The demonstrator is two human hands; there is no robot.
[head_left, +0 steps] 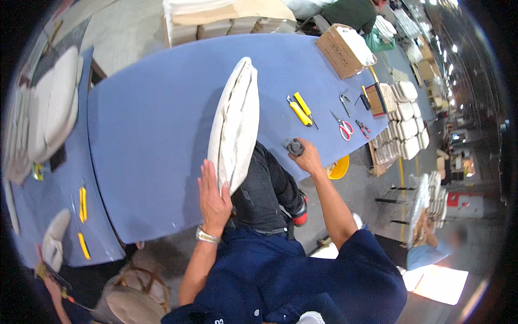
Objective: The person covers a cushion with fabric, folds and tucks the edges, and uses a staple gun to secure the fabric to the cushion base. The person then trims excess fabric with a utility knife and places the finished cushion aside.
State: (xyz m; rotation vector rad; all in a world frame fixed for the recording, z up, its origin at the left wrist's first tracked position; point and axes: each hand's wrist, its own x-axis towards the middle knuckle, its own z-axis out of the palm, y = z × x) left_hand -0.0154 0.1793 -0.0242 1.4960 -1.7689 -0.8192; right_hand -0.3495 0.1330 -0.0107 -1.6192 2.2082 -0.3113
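Observation:
A cream, padded cushion (236, 124) stands on its narrow edge on the blue table, with a gathered, creased seam facing up. My left hand (215, 197) lies flat against its near end, fingers stretched out and thumb by the lower tip. To the right, at the table's near edge, my right hand (308, 157) is wrapped round a dark grey, round-ended object (294, 146); its kind I cannot make out. Beyond that hand lie red-and-white handled scissors (344, 128) and yellow-handled tools (300, 112).
Small red-handled pliers (362, 128) lie by the right edge, below a cardboard box (345, 51). A yellow bucket (340, 168) stands under that edge. At left, a second blue table holds stacked cushions (54, 105); another person's hand (53, 289) works there. Cushion piles (407, 116) stand at right.

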